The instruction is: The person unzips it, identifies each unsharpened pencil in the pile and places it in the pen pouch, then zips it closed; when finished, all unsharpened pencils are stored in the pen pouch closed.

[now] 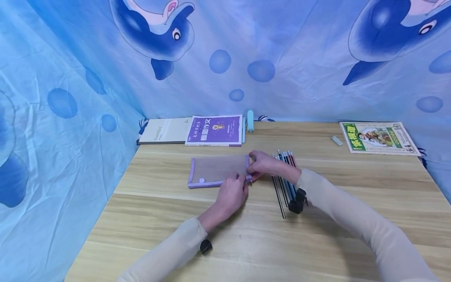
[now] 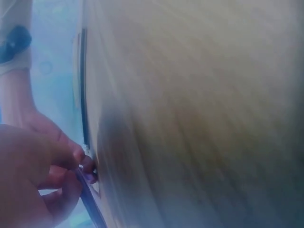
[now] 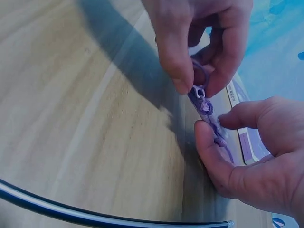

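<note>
Mesh pouch [image 1: 215, 169] with purple trim lies flat on the wooden table [image 1: 246, 243], just in front of the purple book [image 1: 214, 130]. Both hands meet at the pouch's right end.

Right hand [image 1: 263, 164] sits on the pouch's right edge, fingers curled; in the right wrist view thumb and fingers pinch the purple zipper pull [image 3: 202, 97]. Left hand [image 1: 230, 194] is at the pouch's near right corner, thumb and fingers pinching the purple edge [image 3: 219, 137] right by the zipper. Left wrist view is blurred but shows fingertips [image 2: 88, 171] closed on the thin dark edge of the pouch. Hands nearly touch each other.

Pencils [image 1: 284, 178], a bundle of several, lie on the table just right of the pouch, partly under the right forearm. Both arms wear pale sleeves, each with a black wrist-mounted device.

Behind the pouch: the purple book, a pale notebook [image 1: 165, 131] touching that book's left side, a light blue small item [image 1: 250, 120] at its right. Far right of the pouch, a green-covered book [image 1: 378, 138] with a small eraser [image 1: 336, 140] near its left edge. Blue dolphin-print cloth [image 1: 225, 58] hangs behind and to the left of the table.
</note>
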`<state>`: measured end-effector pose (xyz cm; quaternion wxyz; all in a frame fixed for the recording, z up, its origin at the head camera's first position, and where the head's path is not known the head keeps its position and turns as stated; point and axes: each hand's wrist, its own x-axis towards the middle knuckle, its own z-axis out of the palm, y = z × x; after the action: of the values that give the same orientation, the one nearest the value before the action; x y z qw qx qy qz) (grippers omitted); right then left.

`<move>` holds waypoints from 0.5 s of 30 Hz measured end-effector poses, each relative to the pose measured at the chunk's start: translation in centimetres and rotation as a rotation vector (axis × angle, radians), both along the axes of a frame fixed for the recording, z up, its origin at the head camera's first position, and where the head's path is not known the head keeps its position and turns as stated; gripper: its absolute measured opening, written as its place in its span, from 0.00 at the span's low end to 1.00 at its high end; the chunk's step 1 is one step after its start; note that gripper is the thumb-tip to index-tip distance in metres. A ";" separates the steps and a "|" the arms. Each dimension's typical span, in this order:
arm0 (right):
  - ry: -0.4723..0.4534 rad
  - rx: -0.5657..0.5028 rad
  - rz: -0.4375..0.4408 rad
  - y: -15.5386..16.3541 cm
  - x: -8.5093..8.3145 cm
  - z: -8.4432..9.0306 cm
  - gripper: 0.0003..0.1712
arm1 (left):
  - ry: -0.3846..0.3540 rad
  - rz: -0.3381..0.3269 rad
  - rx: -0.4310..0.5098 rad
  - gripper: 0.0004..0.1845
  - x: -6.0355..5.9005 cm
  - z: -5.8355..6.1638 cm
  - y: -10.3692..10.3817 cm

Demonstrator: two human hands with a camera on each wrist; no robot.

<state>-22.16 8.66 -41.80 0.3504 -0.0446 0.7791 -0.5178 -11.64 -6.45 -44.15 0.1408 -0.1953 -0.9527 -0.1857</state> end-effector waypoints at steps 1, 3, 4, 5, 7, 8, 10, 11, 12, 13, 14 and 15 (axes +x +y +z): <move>-0.010 -0.010 -0.005 0.1 0.1 0.1 0.54 | 0.006 -0.003 0.000 0.07 0.0 -0.1 0.0; -0.033 -0.039 -0.016 0.1 0.4 0.2 0.57 | 0.015 -0.011 0.009 0.07 -0.1 -0.2 -0.1; -0.040 -0.052 -0.020 0.1 0.5 0.2 0.58 | 0.019 -0.016 0.018 0.08 -0.1 -0.2 -0.1; -0.047 -0.062 -0.023 0.1 0.6 0.3 0.58 | 0.020 -0.019 0.027 0.09 -0.1 -0.2 -0.2; -0.050 -0.075 -0.022 0.1 0.7 0.2 0.58 | 0.028 -0.029 0.041 0.10 -0.1 -0.2 -0.2; -0.050 -0.079 -0.022 0.1 0.7 0.1 0.58 | 0.034 -0.034 0.048 0.10 -0.1 -0.2 -0.3; -0.042 -0.079 -0.015 0.1 0.8 -0.1 0.57 | 0.047 -0.041 0.054 0.10 -0.1 -0.2 -0.4; -0.036 -0.083 -0.005 0.2 0.8 -0.2 0.57 | 0.051 -0.042 0.056 0.10 -0.1 -0.3 -0.5; -0.030 -0.084 0.006 0.2 0.8 -0.3 0.56 | 0.058 -0.042 0.056 0.10 -0.1 -0.3 -0.6; -0.024 -0.085 0.015 0.3 0.8 -0.3 0.56 | 0.066 -0.041 0.057 0.09 -0.2 -0.3 -0.6; -0.019 -0.087 0.024 0.3 0.8 -0.4 0.56 | 0.074 -0.039 0.057 0.09 -0.2 -0.3 -0.7; -0.012 -0.088 0.034 0.4 0.8 -0.4 0.56 | 0.080 -0.037 0.056 0.09 -0.2 -0.3 -0.8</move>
<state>-21.33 9.05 -42.18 0.3614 -0.0701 0.7525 -0.5461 -11.88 -7.27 -44.49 0.1809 -0.2164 -0.9368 -0.2069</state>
